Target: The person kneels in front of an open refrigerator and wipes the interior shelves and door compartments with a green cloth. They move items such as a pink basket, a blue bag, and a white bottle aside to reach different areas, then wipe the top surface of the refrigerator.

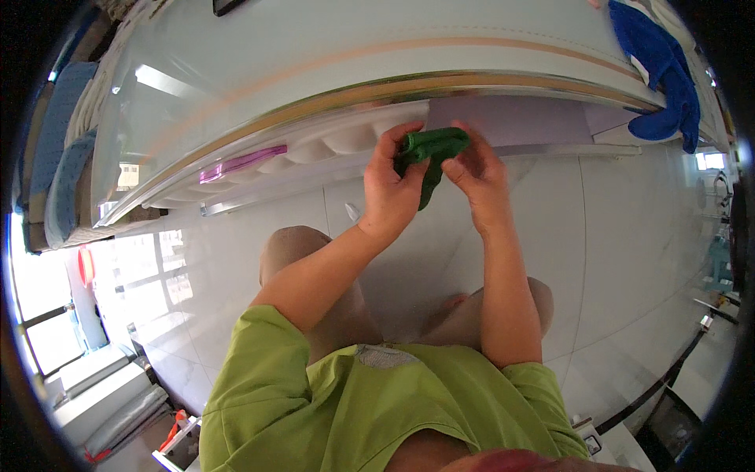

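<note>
A dark green piece of knitted cloth, perhaps a sock [436, 144], is bunched between my two hands, its lower end hanging down. My left hand [394, 183] grips its left side with fingers and thumb. At the cloth's right edge, the thumb and fingers of my right hand [482, 171] pinch it. Both hands are just off the front edge of a glass-topped table [365, 68], over an open drawer with a white scalloped compartment tray [312, 144] and a bare lilac bottom [510, 121]. A shiny purple strip or pouch [243, 163] lies on the tray's left part.
Blue cloth items [669, 76] hang over the table's right corner. A sofa with blue cushions [74, 124] stands at the left. Below are my knees and a tiled floor [531, 236], with a small white object [352, 212] on it. A dark object [227, 6] lies on the tabletop.
</note>
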{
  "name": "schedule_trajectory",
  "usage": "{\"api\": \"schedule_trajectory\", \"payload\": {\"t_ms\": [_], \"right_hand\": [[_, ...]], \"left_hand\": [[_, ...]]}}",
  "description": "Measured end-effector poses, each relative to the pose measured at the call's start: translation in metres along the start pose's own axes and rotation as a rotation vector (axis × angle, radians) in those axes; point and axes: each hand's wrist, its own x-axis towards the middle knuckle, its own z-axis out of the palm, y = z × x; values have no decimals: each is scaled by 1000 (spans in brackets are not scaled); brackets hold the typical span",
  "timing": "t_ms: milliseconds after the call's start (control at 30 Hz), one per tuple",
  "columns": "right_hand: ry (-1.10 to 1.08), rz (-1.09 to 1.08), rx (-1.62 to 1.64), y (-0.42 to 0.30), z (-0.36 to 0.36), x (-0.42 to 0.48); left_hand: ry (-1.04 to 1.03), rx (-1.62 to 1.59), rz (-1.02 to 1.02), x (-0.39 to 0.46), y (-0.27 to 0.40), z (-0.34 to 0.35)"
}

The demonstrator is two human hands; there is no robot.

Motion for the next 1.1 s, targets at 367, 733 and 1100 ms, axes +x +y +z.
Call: {"api": "schedule_trajectory", "payload": {"t_ms": [367,733,1100], "right_hand": [[259,124,377,-7,16,4],[504,-572,-363,17,68,23],[425,-818,-568,29,118,15]], "left_hand": [[91,-62,-155,1,-6,-12],[207,-149,-152,5,-2,-23],[304,-199,-153,3,0,-59]]}}
